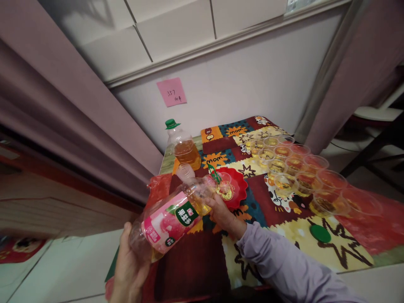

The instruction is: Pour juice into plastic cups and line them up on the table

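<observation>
A clear juice bottle [172, 221] with a pink label lies tilted in both my hands, its neck toward the upper right over a red scalloped plate [241, 191]. My left hand [134, 256] grips the base end. My right hand [222, 212] closes round the part near the neck, where amber liquid has gathered. A green plastic strip [213, 173] shows by the bottle's mouth. Whether liquid is flowing out I cannot tell. Just behind the bottle stands a small clear plastic piece [186, 172], perhaps a cup.
A large jug [187, 153] of amber liquid with a green cap stands at the back left. Several clear cups [295, 164] with pale liquid fill the right side. A green lid [320, 233] lies near the front right. Curtains [126, 113] hang at the left.
</observation>
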`<control>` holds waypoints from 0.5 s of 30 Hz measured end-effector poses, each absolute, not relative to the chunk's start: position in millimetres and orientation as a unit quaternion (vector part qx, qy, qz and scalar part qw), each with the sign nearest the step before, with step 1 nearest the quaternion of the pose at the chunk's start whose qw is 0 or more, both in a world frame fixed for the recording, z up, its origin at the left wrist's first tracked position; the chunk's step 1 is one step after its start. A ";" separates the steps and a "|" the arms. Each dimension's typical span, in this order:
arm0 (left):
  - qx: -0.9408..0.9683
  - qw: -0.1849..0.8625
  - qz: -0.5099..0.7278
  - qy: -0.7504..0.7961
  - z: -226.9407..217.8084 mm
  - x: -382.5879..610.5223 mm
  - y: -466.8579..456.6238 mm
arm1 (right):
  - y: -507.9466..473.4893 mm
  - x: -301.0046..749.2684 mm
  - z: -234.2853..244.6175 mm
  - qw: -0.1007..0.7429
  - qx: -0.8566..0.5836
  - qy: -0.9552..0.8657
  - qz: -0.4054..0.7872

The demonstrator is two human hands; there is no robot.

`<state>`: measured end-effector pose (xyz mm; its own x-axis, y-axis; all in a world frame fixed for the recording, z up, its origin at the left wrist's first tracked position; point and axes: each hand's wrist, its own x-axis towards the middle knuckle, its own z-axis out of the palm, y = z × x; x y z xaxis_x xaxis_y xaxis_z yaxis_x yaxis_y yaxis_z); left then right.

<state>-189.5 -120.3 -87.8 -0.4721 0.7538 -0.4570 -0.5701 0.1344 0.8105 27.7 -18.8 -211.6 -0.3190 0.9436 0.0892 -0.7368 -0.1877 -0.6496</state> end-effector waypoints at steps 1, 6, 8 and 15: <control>0.081 0.503 0.653 0.561 -87.5 -188.7 -120.3 | -18.9 27.5 -212.0 0.558 -0.172 -0.308 0.751; 0.079 0.489 0.659 0.566 -84.7 -183.5 -119.1 | -19.2 26.4 -212.1 0.559 -0.172 -0.300 0.753; 0.084 0.488 0.658 0.567 -83.0 -181.8 -118.4 | -18.8 26.1 -212.0 0.559 -0.168 -0.298 0.756; 0.092 0.446 0.664 0.593 -75.7 -172.5 -115.1 | -16.8 26.3 -213.6 0.558 -0.175 -0.301 0.754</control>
